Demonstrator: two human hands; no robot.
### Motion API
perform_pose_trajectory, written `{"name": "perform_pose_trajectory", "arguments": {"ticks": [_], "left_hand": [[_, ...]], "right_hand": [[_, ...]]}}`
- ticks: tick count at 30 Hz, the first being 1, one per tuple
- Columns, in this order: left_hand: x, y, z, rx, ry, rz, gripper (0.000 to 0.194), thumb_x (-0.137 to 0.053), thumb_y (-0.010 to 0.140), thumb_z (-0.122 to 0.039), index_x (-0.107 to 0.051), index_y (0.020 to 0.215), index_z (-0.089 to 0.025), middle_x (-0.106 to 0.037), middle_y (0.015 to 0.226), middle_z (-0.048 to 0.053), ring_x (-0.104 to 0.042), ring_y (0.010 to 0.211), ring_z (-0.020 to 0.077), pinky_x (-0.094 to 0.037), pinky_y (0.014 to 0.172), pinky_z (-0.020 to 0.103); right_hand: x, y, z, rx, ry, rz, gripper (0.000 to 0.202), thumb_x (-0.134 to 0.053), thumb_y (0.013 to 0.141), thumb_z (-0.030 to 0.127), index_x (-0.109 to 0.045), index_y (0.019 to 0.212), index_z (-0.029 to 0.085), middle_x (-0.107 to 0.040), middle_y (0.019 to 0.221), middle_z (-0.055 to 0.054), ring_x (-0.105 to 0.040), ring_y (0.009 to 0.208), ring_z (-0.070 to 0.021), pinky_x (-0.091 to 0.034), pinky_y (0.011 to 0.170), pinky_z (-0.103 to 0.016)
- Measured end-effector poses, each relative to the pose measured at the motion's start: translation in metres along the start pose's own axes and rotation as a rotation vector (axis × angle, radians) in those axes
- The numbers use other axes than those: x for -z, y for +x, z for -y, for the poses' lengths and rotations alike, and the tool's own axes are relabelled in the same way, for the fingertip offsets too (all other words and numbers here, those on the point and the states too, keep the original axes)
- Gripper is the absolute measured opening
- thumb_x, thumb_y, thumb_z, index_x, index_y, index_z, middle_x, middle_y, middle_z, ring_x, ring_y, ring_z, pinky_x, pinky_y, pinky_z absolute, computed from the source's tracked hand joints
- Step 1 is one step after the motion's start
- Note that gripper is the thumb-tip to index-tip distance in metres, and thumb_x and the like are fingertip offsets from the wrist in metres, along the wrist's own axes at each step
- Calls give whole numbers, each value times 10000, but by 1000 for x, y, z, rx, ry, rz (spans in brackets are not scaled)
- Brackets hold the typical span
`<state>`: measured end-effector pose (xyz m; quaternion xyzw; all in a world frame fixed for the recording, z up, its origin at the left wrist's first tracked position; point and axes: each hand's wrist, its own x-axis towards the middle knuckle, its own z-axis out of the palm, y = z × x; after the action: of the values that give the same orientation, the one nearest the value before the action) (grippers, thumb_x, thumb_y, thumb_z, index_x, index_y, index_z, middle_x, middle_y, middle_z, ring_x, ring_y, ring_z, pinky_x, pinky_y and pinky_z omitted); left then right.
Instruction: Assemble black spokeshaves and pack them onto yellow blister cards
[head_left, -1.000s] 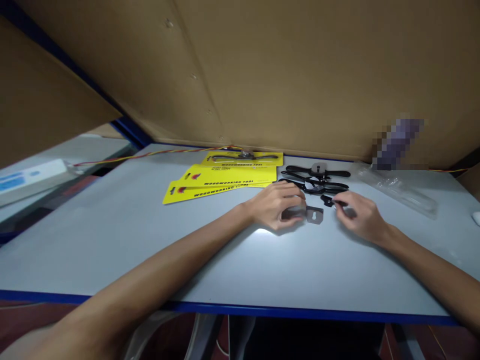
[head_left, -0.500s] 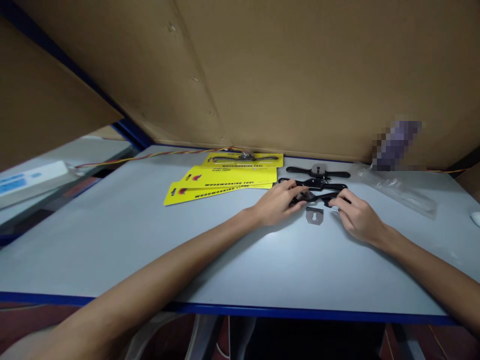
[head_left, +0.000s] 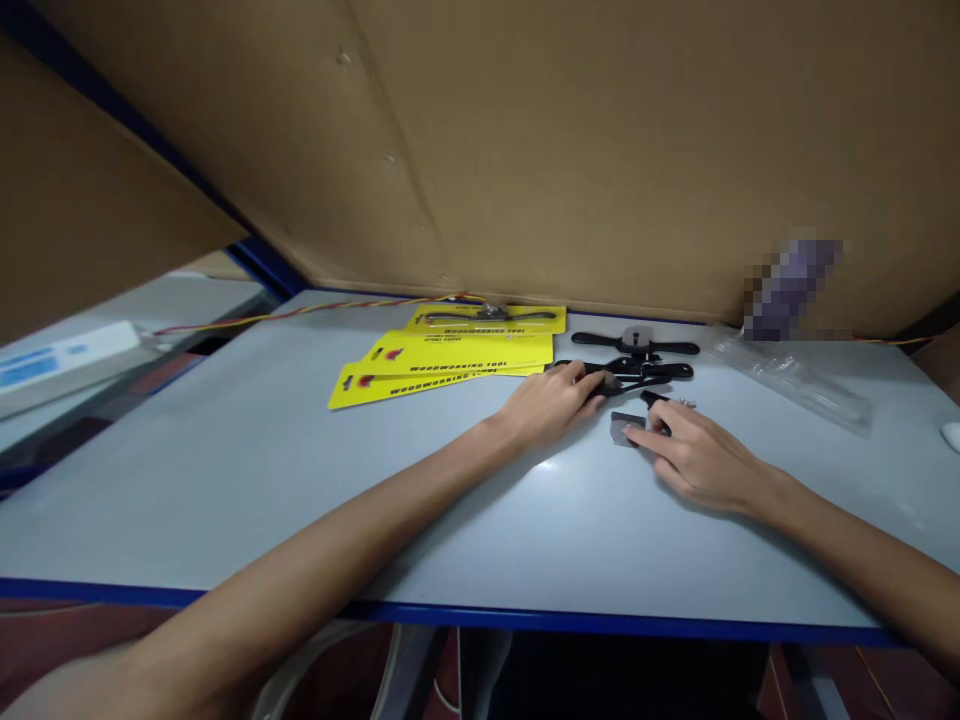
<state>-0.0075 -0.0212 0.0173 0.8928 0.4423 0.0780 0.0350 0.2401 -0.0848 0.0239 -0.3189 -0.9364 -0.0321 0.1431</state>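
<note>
My left hand (head_left: 551, 402) is closed round one handle of a black spokeshave (head_left: 646, 383), low over the table. A second black spokeshave (head_left: 671, 371) lies just behind it, partly hidden by that hand. My right hand (head_left: 697, 450) is curled with a small black metal part (head_left: 654, 399) in its fingers, and a shiny screw-like bit (head_left: 687, 403) shows beside it. One extended right finger touches a flat grey blade (head_left: 621, 428) on the tabletop. Farther back rests a spokeshave with its blade fitted (head_left: 636, 342).
Yellow woodworking tool cards (head_left: 457, 352) overlap at the back left, the rearmost carrying a packaged spokeshave (head_left: 491, 315). Clear plastic packaging (head_left: 795, 380) lies to the right. A brown panel (head_left: 570, 150) rises behind the table (head_left: 480, 520). A white power strip (head_left: 75, 360) is at far left.
My right hand has come away from the spokeshave with the small black part and moved nearer me, one finger reaching onto the blade. The left hand has shifted slightly left with the spokeshave.
</note>
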Motion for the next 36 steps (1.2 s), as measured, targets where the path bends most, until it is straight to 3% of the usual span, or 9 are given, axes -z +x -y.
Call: {"name": "perform_pose_trajectory", "arguments": {"ticks": [6,11,14,19,22,25,29,33,36], "left_hand": [[-8,-1,12,-43,-28,-150,456,-293,1116,-356,-673,1250,-143,-706,1051,117,-690,858,217,-551,747,352],[-11,-4,13,-329,103,-335,431,-298,1126,-328,-682,1178,-141,-708,974,105,-664,859,199,-529,698,318],[-11,-8,1,-524,205,-351,342,-358,1107,-246,-685,1162,-162,-709,909,75,-648,831,190,-474,624,298],[-4,-18,-18,-619,127,-270,332,-474,1039,-378,-707,1144,-166,-702,893,75,-623,759,201,-415,581,318],[6,-17,-14,-490,-7,-238,496,-434,988,-518,-720,1138,-142,-715,924,108,-639,796,234,-458,694,366],[15,-8,0,-142,-100,-150,515,-362,997,-486,-754,980,-153,-697,748,73,-607,684,215,-442,833,447],[18,6,16,140,-188,-13,466,-416,967,-448,-768,917,-146,-620,579,41,-553,588,198,-425,753,381],[15,13,14,177,-195,8,452,-492,964,-488,-759,1107,-153,-668,683,65,-592,652,218,-401,660,335],[13,13,8,98,-87,29,503,-539,977,-520,-695,1304,-171,-712,961,120,-640,804,247,-445,709,352]], "right_hand": [[3,0,-9,-257,-56,-27,431,-435,994,204,-644,1362,125,-618,954,-118,-589,825,-245,-548,772,-413],[30,-13,-38,-362,-29,-450,413,-494,919,148,-688,1278,214,-650,1081,-114,-667,932,-260,-575,825,-448],[37,-20,-48,-341,-84,-630,343,-522,921,118,-732,1160,246,-695,1091,-100,-703,953,-247,-585,828,-426],[29,-21,-38,-250,-29,-627,167,-605,969,173,-744,999,261,-774,945,-48,-734,824,-200,-592,751,-356],[24,-19,-27,-187,31,-542,147,-604,974,181,-725,1010,256,-787,926,-37,-726,767,-183,-563,683,-335],[24,-16,-18,-165,76,-448,104,-595,961,193,-680,927,242,-757,818,-13,-662,659,-162,-502,670,-342],[27,-14,-14,-353,234,-360,115,-597,952,280,-610,844,243,-573,578,51,-487,532,-136,-405,616,-324],[31,-16,-15,-556,461,-243,146,-594,955,362,-600,868,245,-397,499,91,-339,458,-118,-275,488,-285],[35,-16,-16,-510,479,-174,138,-615,932,336,-639,841,236,-380,505,85,-338,462,-115,-286,496,-288]]}}
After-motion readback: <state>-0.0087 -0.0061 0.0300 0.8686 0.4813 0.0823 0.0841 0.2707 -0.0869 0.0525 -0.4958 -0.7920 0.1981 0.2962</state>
